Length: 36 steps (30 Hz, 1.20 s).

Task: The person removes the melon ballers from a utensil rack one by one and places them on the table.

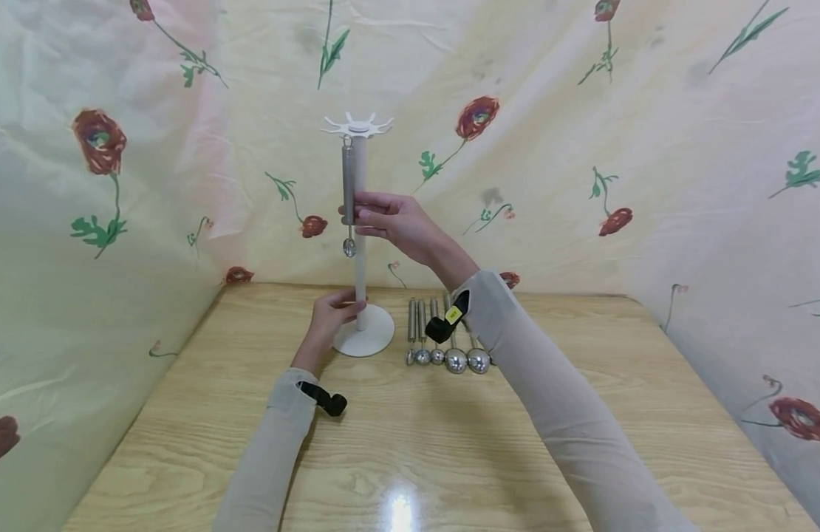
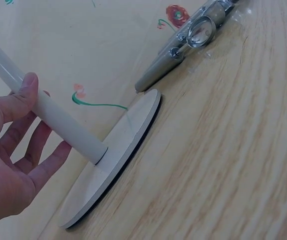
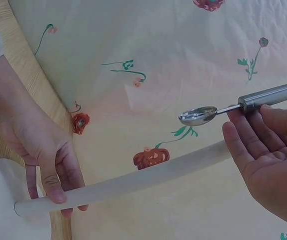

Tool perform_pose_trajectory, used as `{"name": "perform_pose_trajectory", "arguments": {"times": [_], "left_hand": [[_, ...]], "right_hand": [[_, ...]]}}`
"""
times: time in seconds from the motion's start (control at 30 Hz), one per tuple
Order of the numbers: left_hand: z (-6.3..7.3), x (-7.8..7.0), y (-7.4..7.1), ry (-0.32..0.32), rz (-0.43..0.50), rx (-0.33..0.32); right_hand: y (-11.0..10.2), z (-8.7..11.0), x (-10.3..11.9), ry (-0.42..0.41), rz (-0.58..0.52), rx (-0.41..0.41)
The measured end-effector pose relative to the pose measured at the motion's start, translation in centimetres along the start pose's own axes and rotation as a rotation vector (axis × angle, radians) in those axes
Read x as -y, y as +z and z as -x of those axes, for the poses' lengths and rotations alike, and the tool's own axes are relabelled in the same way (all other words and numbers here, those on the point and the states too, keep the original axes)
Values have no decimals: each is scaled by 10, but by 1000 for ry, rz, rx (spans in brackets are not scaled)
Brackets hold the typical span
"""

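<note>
A white stand (image 1: 360,273) has a slim pole, a round base (image 1: 377,341) and a ring of hooks (image 1: 358,127) on top. Low on the pole, my left hand (image 1: 333,316) grips it between thumb and fingers. From a hook hangs a small steel scoop (image 1: 348,185) by the loop at its handle end, its oval bowl (image 3: 197,116) downward. My right hand (image 1: 403,224) is beside the handle, fingers fairly straight with some tips behind it. In the right wrist view, the thumb (image 3: 278,119) lies along the handle's edge.
Several steel scoops (image 1: 456,360) of different sizes lie in a row on the wooden table (image 1: 383,414), right of the base, partly behind my right wrist. A flowered cloth (image 1: 549,148) rises behind the table and along both sides.
</note>
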<state>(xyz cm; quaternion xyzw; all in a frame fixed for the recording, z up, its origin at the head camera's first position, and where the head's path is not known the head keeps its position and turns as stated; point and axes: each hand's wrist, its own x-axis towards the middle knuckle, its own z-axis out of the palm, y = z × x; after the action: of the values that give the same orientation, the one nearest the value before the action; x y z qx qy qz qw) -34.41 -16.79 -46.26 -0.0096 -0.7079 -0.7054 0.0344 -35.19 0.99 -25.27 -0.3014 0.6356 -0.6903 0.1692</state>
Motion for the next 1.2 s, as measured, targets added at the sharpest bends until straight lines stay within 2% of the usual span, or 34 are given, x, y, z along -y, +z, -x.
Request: {"name": "perform_pose_trajectory", "arguments": {"times": [0.47, 0.83, 1.2], "left_hand": [[-4, -1, -1, -23, -1, 10], [-3, -2, -1, -13, -1, 12], [-1, -1, -2, -31, -13, 16]], "right_hand": [[-3, 1, 3, -26, 71, 62], [0, 2, 7, -5, 92, 50], [1, 3, 6, -29, 100, 62]]}}
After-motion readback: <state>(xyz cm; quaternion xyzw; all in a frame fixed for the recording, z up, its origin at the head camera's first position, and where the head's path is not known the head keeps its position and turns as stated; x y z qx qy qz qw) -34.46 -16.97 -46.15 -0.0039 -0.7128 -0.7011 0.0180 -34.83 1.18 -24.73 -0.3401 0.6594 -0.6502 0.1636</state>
